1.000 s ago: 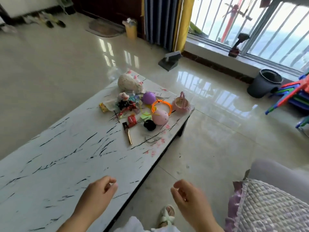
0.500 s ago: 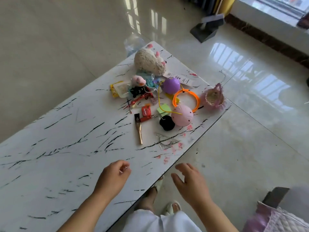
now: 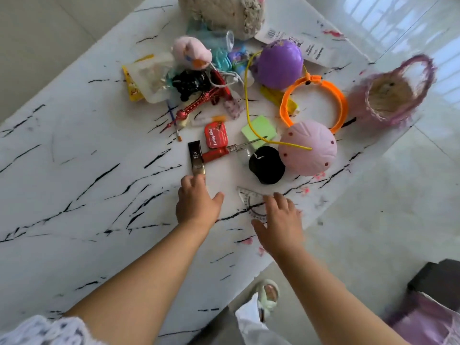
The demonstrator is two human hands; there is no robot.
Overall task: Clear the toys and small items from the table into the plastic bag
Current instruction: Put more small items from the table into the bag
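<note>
Nearest the camera, 2 bare forearms are reaching out over the marble-patterned table (image 3: 74,185). The left hand (image 3: 198,204) is hovering palm down with its fingers loosely bent and gripping nothing; its fingertips are lying at the near end of a dark cosmetic tube (image 3: 196,158). The right hand (image 3: 280,221) is spreading its straight fingers, holding nothing, over a clear plastic protractor (image 3: 249,199) near the table edge. Whether either hand is touching these items cannot be told.

Beyond the hands, a black round object (image 3: 267,165) is lying against a pink ball (image 3: 308,148), with a red tin (image 3: 216,134) and a green pad (image 3: 258,131) just beside them. Farther on, an orange headband (image 3: 336,95), a purple ball (image 3: 280,63), a black hair clip (image 3: 189,83) and a pink plush duck (image 3: 191,52) are crowding together. A woven pink basket (image 3: 395,95) is sitting at the right corner. A cream plush toy (image 3: 224,13) is lying farthest away. No plastic bag can be picked out for certain.
</note>
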